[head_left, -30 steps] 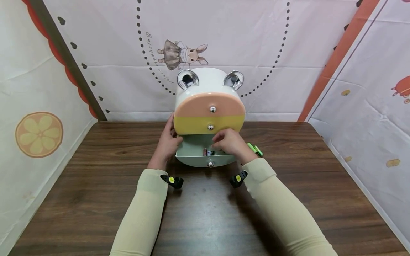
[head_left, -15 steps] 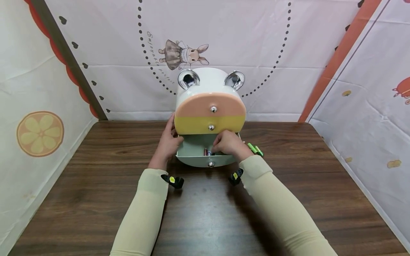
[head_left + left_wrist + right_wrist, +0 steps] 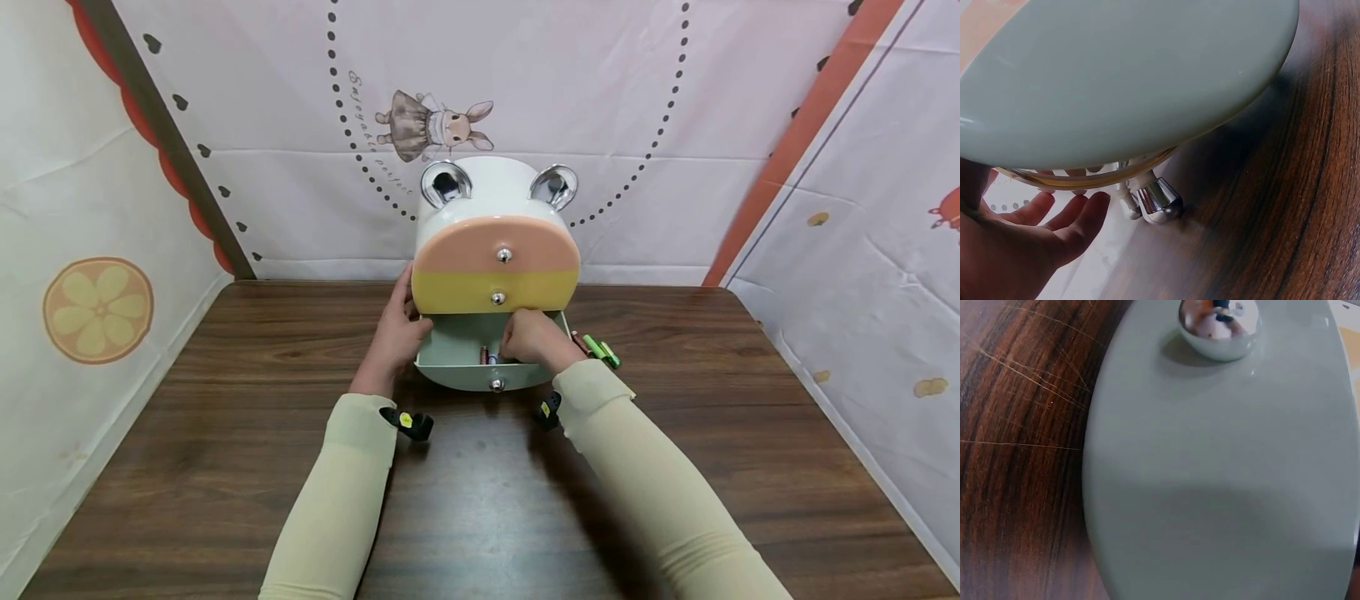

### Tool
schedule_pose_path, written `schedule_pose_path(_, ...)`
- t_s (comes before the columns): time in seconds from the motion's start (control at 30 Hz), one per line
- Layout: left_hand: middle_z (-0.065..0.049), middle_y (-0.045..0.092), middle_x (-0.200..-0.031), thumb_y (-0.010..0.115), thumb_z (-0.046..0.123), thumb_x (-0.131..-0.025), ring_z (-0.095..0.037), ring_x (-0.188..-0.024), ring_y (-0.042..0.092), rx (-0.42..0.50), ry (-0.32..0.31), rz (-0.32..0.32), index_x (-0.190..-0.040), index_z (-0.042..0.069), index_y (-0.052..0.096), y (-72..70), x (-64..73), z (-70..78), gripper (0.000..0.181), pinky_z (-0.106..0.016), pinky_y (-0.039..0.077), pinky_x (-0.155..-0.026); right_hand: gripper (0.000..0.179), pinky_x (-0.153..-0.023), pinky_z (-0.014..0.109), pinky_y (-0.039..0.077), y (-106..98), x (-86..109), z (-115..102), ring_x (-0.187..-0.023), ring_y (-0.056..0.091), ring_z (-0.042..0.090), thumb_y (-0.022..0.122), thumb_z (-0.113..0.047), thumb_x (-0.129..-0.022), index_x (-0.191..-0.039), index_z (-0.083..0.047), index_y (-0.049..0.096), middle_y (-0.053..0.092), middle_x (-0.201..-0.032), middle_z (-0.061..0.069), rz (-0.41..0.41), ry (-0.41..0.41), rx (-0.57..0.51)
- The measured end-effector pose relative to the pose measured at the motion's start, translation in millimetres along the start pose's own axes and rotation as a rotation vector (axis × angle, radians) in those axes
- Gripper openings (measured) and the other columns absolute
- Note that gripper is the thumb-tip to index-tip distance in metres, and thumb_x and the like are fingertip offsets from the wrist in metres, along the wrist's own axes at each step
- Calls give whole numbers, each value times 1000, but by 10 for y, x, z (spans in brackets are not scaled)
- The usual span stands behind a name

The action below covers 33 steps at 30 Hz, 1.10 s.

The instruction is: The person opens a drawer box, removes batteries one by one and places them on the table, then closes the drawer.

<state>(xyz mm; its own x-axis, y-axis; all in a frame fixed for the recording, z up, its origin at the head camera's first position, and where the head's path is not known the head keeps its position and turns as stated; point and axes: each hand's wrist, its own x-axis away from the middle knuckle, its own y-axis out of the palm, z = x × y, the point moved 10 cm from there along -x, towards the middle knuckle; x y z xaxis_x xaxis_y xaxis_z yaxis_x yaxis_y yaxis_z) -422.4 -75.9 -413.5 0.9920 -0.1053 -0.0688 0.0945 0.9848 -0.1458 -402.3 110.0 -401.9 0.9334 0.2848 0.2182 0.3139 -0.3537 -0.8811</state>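
Observation:
A rounded white cabinet [image 3: 480, 187] has peach and yellow drawer fronts and an opened grey-green bottom drawer [image 3: 457, 378]. My left hand [image 3: 393, 333] rests along its left side, thumb at the drawer's edge; the left wrist view shows relaxed fingers [image 3: 1079, 222] by the cabinet's side. My right hand [image 3: 534, 337] reaches down into the drawer with curled fingers. Its fingertips are hidden, so I cannot tell whether they hold anything. Beside them lie a reddish-brown battery-like cylinder [image 3: 483, 355] and a small whitish one [image 3: 492, 358]. The right wrist view shows only the drawer front [image 3: 1222, 456] and its knob [image 3: 1219, 325].
Several small cylinders lie on the wooden table right of the cabinet, including a green one [image 3: 594, 346] and a dark brown one [image 3: 580, 342]. Patterned cloth [image 3: 300, 208] hangs behind and at both sides. Silver ears [image 3: 555, 185] top the cabinet.
My right hand has moved slightly down into the drawer and its fingers have curled further, covering a dark cylinder that showed before. My left hand has stayed in place.

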Motion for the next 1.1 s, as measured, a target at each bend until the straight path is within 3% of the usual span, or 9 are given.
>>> schedule_pose_path(0.27, -8, 33, -152, 48, -14, -82, -31, -139, 38, -1, 11, 6, -154, 45, 9, -1, -21, -12, 100, -50, 44, -95, 45, -49, 28, 31, 3, -70, -33, -48, 33, 15, 71, -12, -76, -48, -19, 36, 28, -48, -6, 4, 25, 90)
schedule_pose_path(0.43, -7, 33, -152, 48, -13, -83, -30, -139, 38, -4, 4, 5, -149, 53, 10, -7, -21, -18, 101, -49, 44, -96, 42, -48, 29, 30, -14, -85, -48, -50, 32, 16, 64, -5, -74, -50, -19, 34, 24, -50, -5, 11, 33, 150)
schedule_pose_path(0.8, -6, 31, -154, 48, -13, -83, -29, -140, 36, -8, -1, 3, -150, 52, 10, -15, 0, -19, 100, -50, 44, -96, 41, -46, 27, 20, 72, -95, -72, -49, 18, 12, 48, 2, -85, -54, -18, 30, 20, -51, -4, -67, 18, 268)
schedule_pose_path(0.97, -7, 31, -154, 48, -13, -84, -30, -139, 37, -1, -2, -1, -151, 50, 10, -4, -1, -37, 100, -49, 43, -95, 46, -47, 27, 17, 95, -75, -103, -50, 11, 12, 49, 1, -87, -51, -19, 28, 18, -51, -4, -77, -39, 253)
schedule_pose_path(1.1, -7, 30, -154, 47, -13, -84, -31, -139, 36, -1, -3, -6, -151, 51, 9, 2, -6, -35, 100, -50, 43, -96, 45, -49, 27, 15, 49, -42, -126, -51, 9, 12, 52, 3, -80, -50, -19, 26, 15, -53, -4, -44, -77, 186)
